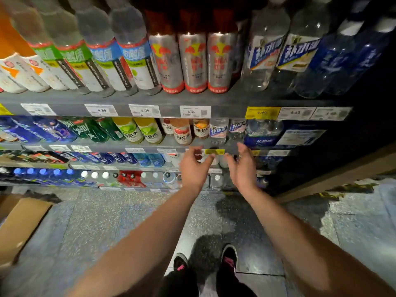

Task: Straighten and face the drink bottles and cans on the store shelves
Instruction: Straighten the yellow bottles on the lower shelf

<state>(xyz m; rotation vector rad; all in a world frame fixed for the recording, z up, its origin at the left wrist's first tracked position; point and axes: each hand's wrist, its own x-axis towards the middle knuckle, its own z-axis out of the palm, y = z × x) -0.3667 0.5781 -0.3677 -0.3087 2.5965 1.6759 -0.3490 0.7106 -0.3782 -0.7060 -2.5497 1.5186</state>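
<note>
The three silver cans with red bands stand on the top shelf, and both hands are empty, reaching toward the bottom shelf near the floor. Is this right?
Not quite. In the head view the left hand and right hand are empty, but they reach toward the second shelf's edge, not the bottom one. The three silver cans with red bands do stand on the top shelf.

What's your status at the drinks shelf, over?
Left hand and right hand open, empty, near second shelf edge. Bottles there untouched. Nothing in the way.
</note>
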